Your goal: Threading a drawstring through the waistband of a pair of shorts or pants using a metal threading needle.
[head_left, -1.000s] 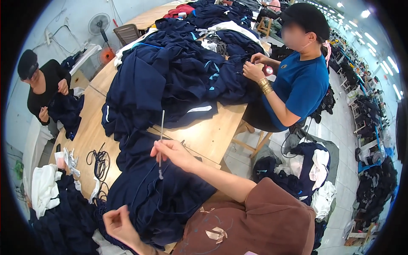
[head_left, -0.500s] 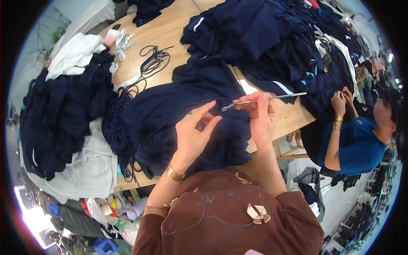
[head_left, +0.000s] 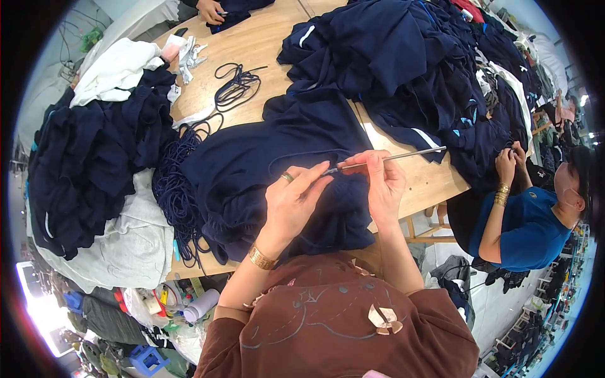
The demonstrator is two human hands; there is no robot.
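Right hand [head_left: 386, 190] grips metal rod [head_left: 416, 153]; left hand's [head_left: 291, 200] grip pinches its tip, presumably steadying it. Rod sits above navy garment [head_left: 246, 154] on desk [head_left: 435, 184]; cord bundle [head_left: 176, 183] beside, likely for easy reach.

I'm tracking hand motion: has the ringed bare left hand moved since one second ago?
Yes: the bare left hand has moved rightward, away from the tangled navy cord bundle.
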